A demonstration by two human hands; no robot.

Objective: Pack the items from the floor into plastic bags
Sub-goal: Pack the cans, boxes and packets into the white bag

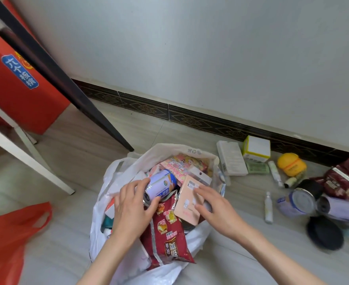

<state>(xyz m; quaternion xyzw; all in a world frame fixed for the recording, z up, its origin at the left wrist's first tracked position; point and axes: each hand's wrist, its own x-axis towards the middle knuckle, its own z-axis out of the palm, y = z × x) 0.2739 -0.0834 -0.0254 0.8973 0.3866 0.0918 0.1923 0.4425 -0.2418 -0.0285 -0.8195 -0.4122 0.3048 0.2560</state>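
Observation:
A white plastic bag (116,177) stands open on the floor, stuffed with packets. My left hand (132,204) grips a white and blue can (161,186) lying on top of the bag's contents. My right hand (212,204) rests with fingers spread on a flat peach-coloured packet (187,204) inside the bag. A red snack bag (166,233) lies between my wrists. A pink printed packet (182,163) sits at the back of the bag.
Loose items lie on the floor to the right: white boxes (231,157), a yellow container (291,164), cans (301,202), small bottles (268,207), a black lid (324,233), dark red packets (346,182). An orange-red plastic bag (11,239) lies left. A table leg (66,87) and red carton (19,79) stand behind.

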